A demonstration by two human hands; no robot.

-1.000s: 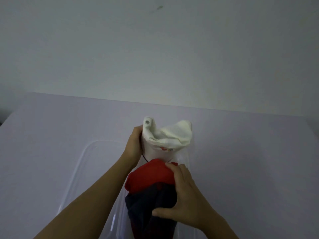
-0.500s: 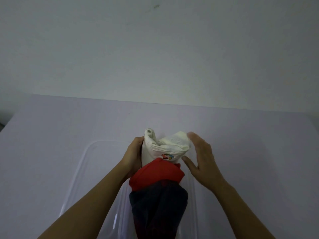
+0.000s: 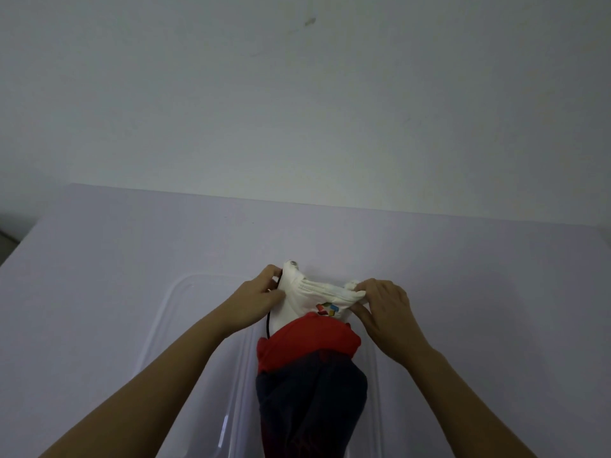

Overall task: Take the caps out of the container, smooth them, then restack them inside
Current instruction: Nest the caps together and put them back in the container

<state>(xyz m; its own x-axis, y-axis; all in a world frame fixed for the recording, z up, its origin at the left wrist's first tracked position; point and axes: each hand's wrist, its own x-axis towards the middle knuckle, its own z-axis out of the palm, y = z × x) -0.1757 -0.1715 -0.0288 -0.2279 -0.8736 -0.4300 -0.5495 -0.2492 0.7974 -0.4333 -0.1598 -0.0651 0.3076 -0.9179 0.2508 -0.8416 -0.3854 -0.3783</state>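
Observation:
A white cap [image 3: 299,304] with a small coloured logo sits at the far end of a nested row of caps, ahead of a red cap [image 3: 305,342] and a dark navy cap [image 3: 310,401]. The row lies over a clear plastic container [image 3: 172,312] on the table. My left hand [image 3: 254,300] grips the white cap's left edge. My right hand [image 3: 380,304] pinches its right edge, and the fabric is stretched flat between them. A thin black cord hangs below my left hand.
The pale lavender table [image 3: 115,259] runs back to a plain white wall [image 3: 297,94]. The container's clear rim reaches left of my left forearm and right of the navy cap.
My right hand left the red and navy caps, moved forward and took hold of the white cap's right edge. The crumpled white cap is now pulled wide and flat.

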